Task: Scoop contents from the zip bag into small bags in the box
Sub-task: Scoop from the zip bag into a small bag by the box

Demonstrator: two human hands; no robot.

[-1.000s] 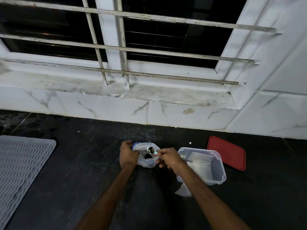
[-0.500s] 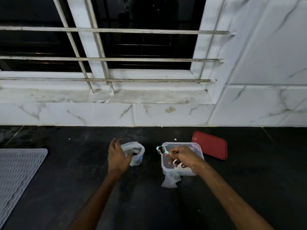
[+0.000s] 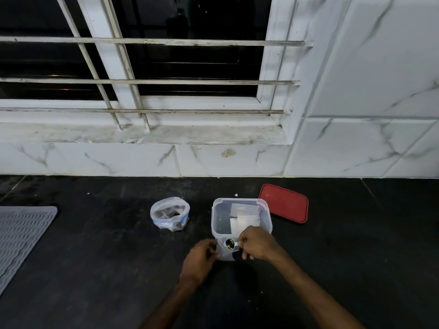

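A: No longer holding the zip bag (image 3: 169, 213) with the left hand (image 3: 199, 257); pinching the left edge of a small bag (image 3: 222, 254) instead, fingers curling onto the plastic.
B: Still hovering over the box (image 3: 221, 222) with the spoon (image 3: 230, 243)?
A: No, drawing nearer now; gripping the spoon in the right hand (image 3: 257, 243), fingers closing round the handle, holding its bowl right at the small bag's mouth.
B: Keeping that small bag where?
A: Just in front of the box's near wall, between the two hands.
B: Storing anything inside the box?
A: Holding flat pale spare bags (image 3: 244, 217), lying toward the far right side.
B: Leaving the zip bag where?
A: Standing upright on the dark floor (image 3: 95, 269), open-mouthed, left of the box, well apart from both hands; showing something dark inside, too dim for telling what.
B: Lying around otherwise?
A: Beyond the box on the right, lying flat, a red lid (image 3: 283, 203); at the left edge, showing partly, a ribbed grey mat (image 3: 21, 238); behind, rising, a white tiled wall (image 3: 95, 160) under a barred window (image 3: 166, 67).
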